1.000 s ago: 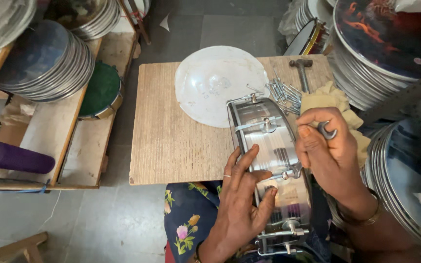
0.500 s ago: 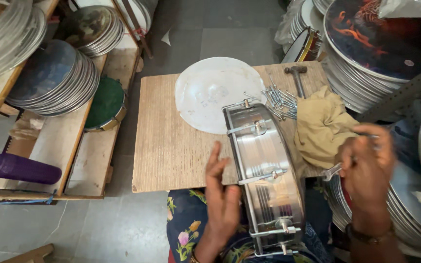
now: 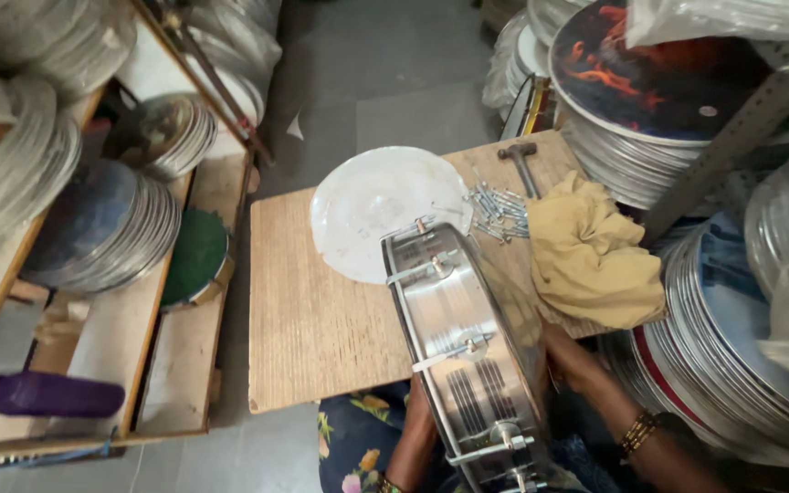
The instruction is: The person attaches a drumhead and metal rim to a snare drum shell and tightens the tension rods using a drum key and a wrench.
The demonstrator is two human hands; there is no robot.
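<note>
**Steel drum shell stands on edge between two half-hidden hands**

The shiny round steel drum shell with bolted tension lugs [image 3: 468,356] stands tilted on its rim at the 5 o'clock part of the view, its top edge leaning over the near edge of the pale wooden board table [image 3: 321,310]. The left hand [image 3: 415,422] reaches up against the shell's outer wall from 6 o'clock; only the wrist and forearm show, so how far the fingers close on the metal cannot be told. The right hand [image 3: 573,361] lies at the shell's open side, at about 4 o'clock, touching or nearly touching the rim; its fingers are hidden behind the shell and its grip cannot be judged either.

On the table, at 12 o'clock from the shell, lies a white translucent round drum skin [image 3: 381,210], its near edge just under the shell's top. At 1 o'clock from the shell sits a loose heap of small silver bolts [image 3: 497,212], with a hammer with a dark metal head [image 3: 520,162] just beyond. A crumpled mustard-yellow cloth [image 3: 591,256] lies at 2 o'clock, beside the bolts. Stacks of framed drum heads [image 3: 102,228] fill the wooden shelves at 9 o'clock.
</note>
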